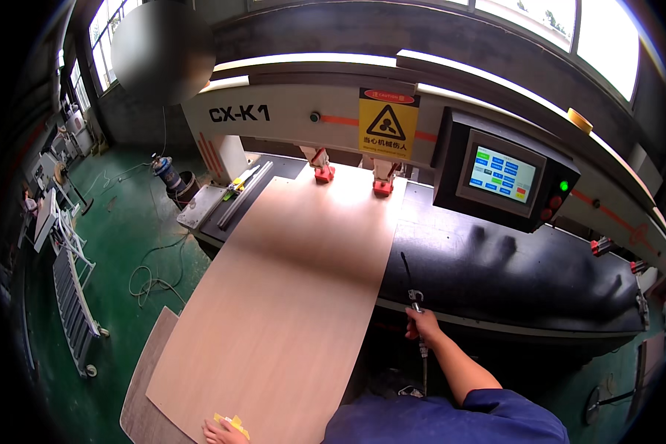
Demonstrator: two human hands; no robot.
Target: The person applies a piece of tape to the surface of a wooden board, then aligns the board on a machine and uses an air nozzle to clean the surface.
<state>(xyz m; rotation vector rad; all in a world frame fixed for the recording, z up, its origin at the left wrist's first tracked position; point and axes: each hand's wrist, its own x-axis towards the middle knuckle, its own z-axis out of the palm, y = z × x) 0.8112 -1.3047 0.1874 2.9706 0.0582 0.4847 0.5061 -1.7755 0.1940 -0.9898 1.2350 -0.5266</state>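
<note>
A large light wood-grain panel (288,288) lies across the machine bed and reaches toward me. At its near edge, my left hand (222,434) presses a small yellow piece (238,425) against the surface, and whether that is cloth or paper I cannot tell. To the right of the panel, my right hand (423,324) is wrapped round an air blow gun (415,296). Its thin dark nozzle points away over the bed, and a hose hangs below the hand. Two red-footed clamps (382,186) stand at the panel's far end.
Overhead runs the machine's beam with a yellow warning sign (388,126). A touchscreen control box (502,170) hangs from it, right of the panel. The black bed (488,270) extends right. A metal rail (246,194) lies left. A darker board (149,366) shows beneath the panel.
</note>
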